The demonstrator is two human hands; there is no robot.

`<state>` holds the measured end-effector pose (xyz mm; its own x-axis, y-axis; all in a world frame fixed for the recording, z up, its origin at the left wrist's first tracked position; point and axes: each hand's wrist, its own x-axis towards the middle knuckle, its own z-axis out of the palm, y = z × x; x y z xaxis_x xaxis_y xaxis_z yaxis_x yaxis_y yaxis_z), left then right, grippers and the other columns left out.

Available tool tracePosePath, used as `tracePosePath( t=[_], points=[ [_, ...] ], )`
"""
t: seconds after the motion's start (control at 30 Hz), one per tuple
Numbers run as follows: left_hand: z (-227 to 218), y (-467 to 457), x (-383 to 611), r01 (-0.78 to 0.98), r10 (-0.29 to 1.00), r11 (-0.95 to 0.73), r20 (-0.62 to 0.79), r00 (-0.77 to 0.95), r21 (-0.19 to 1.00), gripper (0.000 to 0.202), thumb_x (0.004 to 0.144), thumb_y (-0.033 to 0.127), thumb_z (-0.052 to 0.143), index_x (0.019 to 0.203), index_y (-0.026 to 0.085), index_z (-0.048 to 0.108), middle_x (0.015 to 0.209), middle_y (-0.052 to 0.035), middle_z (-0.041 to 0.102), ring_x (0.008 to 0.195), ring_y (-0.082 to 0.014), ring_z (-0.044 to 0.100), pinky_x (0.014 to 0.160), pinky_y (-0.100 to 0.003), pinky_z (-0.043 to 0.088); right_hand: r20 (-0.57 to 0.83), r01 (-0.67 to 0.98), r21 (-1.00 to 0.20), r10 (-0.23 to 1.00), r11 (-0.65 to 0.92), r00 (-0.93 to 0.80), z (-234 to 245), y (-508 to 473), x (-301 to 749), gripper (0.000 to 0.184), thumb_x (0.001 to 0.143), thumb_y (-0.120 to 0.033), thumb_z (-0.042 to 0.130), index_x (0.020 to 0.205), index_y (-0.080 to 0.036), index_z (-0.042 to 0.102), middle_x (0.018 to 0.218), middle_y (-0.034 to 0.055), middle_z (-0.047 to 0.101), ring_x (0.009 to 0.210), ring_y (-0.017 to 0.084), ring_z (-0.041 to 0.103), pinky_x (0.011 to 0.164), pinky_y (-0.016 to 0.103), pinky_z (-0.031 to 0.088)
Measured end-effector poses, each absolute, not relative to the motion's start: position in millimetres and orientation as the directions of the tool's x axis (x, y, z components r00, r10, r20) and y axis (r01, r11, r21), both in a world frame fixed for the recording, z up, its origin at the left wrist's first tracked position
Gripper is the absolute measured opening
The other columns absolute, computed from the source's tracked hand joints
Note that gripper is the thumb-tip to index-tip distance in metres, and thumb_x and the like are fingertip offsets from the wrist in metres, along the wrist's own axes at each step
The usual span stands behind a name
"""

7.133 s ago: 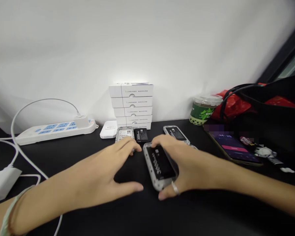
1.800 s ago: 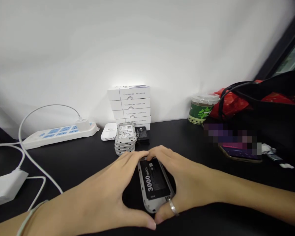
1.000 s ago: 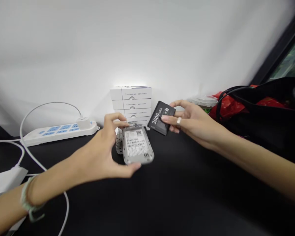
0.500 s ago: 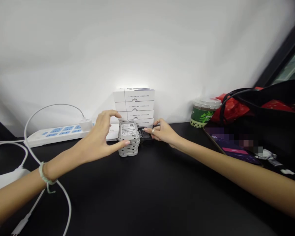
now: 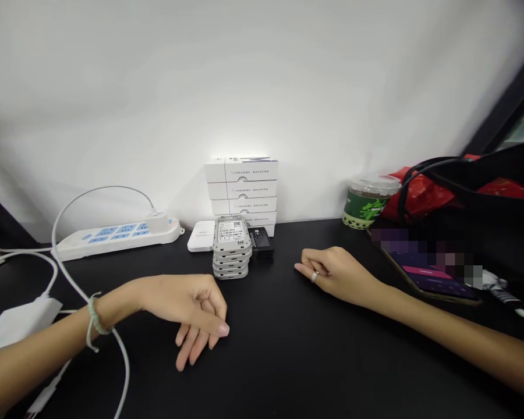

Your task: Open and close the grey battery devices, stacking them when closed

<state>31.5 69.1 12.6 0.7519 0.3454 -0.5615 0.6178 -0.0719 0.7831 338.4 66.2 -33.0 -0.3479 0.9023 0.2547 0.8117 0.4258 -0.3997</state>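
Across the lower middle of the head camera's view, the person's left hand [image 5: 192, 311] sits just below and left of centre on a black desk [image 5: 314, 355], palm turned down, its fingers loosely curled and drooping, holding nothing. A thin green cord bracelet [image 5: 94, 321] circles that wrist. To the right of centre, the right hand [image 5: 336, 274] lies half open with its fingers gently curled, also empty, with a silver ring [image 5: 315, 276] on one finger. Neither hand touches the objects at upper centre, where a stack of about four grey pocket devices [image 5: 232, 253] sits on the desk, a white label on its top face. Just to the right of that stack lies a black battery [image 5: 259, 242]. Directly behind them rises a pile of white boxes [image 5: 241, 195] against the white wall, with a small white square device [image 5: 199, 235] at their left. Farther left, a white power strip [image 5: 113, 243] holds a plug with a white cable [image 5: 57, 256], and a white adapter [image 5: 20, 325] sits at the left edge. At upper right stand a lidded plastic cup [image 5: 369, 201] and a red bag [image 5: 419, 189], partly covered by a black bag [image 5: 484, 227], above a partly blurred phone [image 5: 423, 273].
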Motion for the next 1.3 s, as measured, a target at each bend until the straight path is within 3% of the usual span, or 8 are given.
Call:
tracePosePath(
  t=[0.2,0.4,0.5,0.6,0.77,0.87,1.17,1.3],
  points=[
    [5,76,29,0.588,0.309,0.018,-0.564,0.766,0.808,0.037,0.091,0.047,0.064,0.069,0.016,0.063,0.057,-0.0025,0.071,0.046,-0.012,0.067,0.046,-0.016,0.045,0.289,0.821,-0.284,0.861,0.495,-0.419,-36,67,337,0.034,0.092,-0.035,0.046,0.065,-0.024,0.029,0.053,-0.0061,0.034,0.048,0.013,0.028,0.054,0.029,0.018],
    [3,79,28,0.578,0.307,0.051,-0.563,0.767,0.814,0.033,0.092,0.041,0.065,0.07,0.015,0.065,0.061,-0.0023,0.073,0.048,-0.0112,0.069,0.047,-0.014,0.047,0.368,0.814,-0.304,0.849,0.495,-0.379,-39,65,337,0.036,0.09,-0.035,0.051,0.062,-0.024,0.032,0.049,-0.0062,0.037,0.044,0.012,0.031,0.05,0.027,0.022],
    [2,79,28,0.578,0.311,0.052,-0.563,0.766,0.814,0.033,0.092,0.041,0.065,0.07,0.016,0.065,0.061,-0.002,0.074,0.049,-0.0116,0.07,0.047,-0.015,0.048,0.487,0.802,-0.363,0.83,0.476,-0.272,-31,61,330,0.031,0.095,-0.039,0.047,0.068,-0.024,0.039,0.056,-0.0042,0.044,0.049,0.014,0.04,0.051,0.027,0.03],
    [2,79,28,0.577,0.316,0.052,-0.561,0.765,0.815,0.035,0.092,0.043,0.065,0.071,0.016,0.065,0.061,-0.0022,0.074,0.048,-0.0121,0.07,0.047,-0.016,0.048,0.561,0.737,-0.381,0.773,0.558,-0.295,-11,62,313,0.021,0.092,-0.044,0.052,0.089,-0.024,0.048,0.083,0.0018,0.06,0.072,0.017,0.056,0.067,0.03,0.044],
    [2,79,29,0.582,0.306,0.054,-0.569,0.763,0.811,0.037,0.088,0.048,0.068,0.07,0.016,0.065,0.062,-0.0018,0.074,0.048,-0.0116,0.069,0.046,-0.015,0.047,0.365,0.555,-0.411,0.688,0.723,-0.627,25,87,274,0.058,0.076,-0.059,0.071,0.111,-0.024,0.041,0.128,0.012,0.047,0.119,0.029,0.047,0.099,0.046,0.044],
    [1,78,29,0.59,0.311,0.051,-0.574,0.757,0.806,0.04,0.086,0.053,0.068,0.071,0.016,0.065,0.062,-0.0013,0.074,0.048,-0.0112,0.069,0.046,-0.015,0.047,0.227,0.628,-0.43,0.751,0.649,-0.62,34,103,256,0.068,0.07,-0.065,0.072,0.113,-0.025,0.038,0.125,0.0121,0.044,0.116,0.033,0.046,0.096,0.052,0.044],
    [1,77,29,0.596,0.33,0.034,-0.572,0.751,0.802,0.039,0.089,0.051,0.065,0.072,0.016,0.066,0.063,-0.0017,0.074,0.049,-0.0108,0.069,0.046,-0.014,0.047,0.224,0.623,-0.454,0.758,0.637,-0.613,40,108,244,0.07,0.067,-0.047,0.078,0.113,-0.025,0.029,0.127,0.0123,0.05,0.117,0.031,0.047,0.104,0.051,0.032],
    [1,76,30,0.603,0.332,0.033,-0.577,0.746,0.797,0.042,0.088,0.055,0.065,0.071,0.016,0.064,0.062,-0.0012,0.074,0.048,-0.0097,0.069,0.046,-0.013,0.046,0.176,0.647,-0.466,0.78,0.603,-0.601,43,108,244,0.075,0.06,-0.048,0.08,0.111,-0.026,0.03,0.127,0.014,0.048,0.118,0.035,0.045,0.1,0.052,0.035]
  ],
)
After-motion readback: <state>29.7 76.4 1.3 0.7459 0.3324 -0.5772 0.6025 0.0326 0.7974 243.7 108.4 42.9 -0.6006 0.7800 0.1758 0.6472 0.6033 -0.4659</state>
